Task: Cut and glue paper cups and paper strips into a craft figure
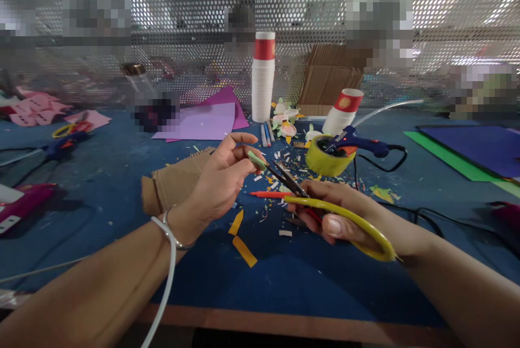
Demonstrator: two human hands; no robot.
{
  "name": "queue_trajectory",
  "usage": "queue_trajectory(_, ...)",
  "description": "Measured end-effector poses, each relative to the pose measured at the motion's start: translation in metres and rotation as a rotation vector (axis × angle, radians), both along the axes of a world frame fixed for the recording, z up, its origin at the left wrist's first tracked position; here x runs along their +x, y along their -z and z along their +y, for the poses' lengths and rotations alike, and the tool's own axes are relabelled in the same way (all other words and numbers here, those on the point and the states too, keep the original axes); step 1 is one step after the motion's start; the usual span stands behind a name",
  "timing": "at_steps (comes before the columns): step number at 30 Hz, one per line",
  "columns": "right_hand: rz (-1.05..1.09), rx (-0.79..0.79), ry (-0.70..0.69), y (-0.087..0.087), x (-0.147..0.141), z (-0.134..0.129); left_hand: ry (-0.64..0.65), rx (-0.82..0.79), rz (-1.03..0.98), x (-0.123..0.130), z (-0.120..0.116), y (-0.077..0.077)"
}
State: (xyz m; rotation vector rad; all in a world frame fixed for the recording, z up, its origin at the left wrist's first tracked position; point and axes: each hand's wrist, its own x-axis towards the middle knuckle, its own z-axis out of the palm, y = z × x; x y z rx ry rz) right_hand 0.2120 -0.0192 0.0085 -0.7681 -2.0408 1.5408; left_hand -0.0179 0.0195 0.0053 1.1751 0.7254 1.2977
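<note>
Your left hand [217, 180] pinches the green scrap [257, 161] at the tips of the scissors [333, 207] your right hand [353, 196] grips; probably light and easily creased, it wants gentle holding, clear of the blades [289, 180].

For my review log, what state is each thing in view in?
Yellow-handled metal scissors, blades parted, in right hand's grip
Pale-green flat piece, pinched in left hand's grip
Tall white-and-red paper-cup stack, upright
Short white-and-red paper-cup stack, tilted
Round yellow tape roll, lying flat
Blue plastic glue gun, propped on the roll
Slim red pen, lying down
</note>
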Motion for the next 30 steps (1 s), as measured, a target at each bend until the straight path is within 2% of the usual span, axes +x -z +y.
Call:
queue_trajectory(7,-0.053,0.077,0.031,-0.0016,-0.0005,-0.0005,-0.014,0.016,0.020,-0.0003,0.0003,0.0005)
queue_trajectory(12,-0.085,0.114,0.156,0.0027,-0.0006,0.0014,-0.023,-0.015,0.087,-0.0009,0.0000,0.0006)
queue_trajectory(18,-0.292,0.261,0.306,0.0025,-0.0019,0.0040,-0.034,0.154,0.257,-0.0029,-0.0001,0.0045)
queue_trajectory(23,-0.440,0.328,0.314,0.0038,-0.0019,0.0073,-0.054,0.229,0.432,-0.0057,-0.0024,0.0054)
queue_trajectory(30,-0.516,0.341,0.263,0.0027,-0.0050,0.0057,-0.088,0.220,0.495,-0.0060,-0.0038,0.0051)
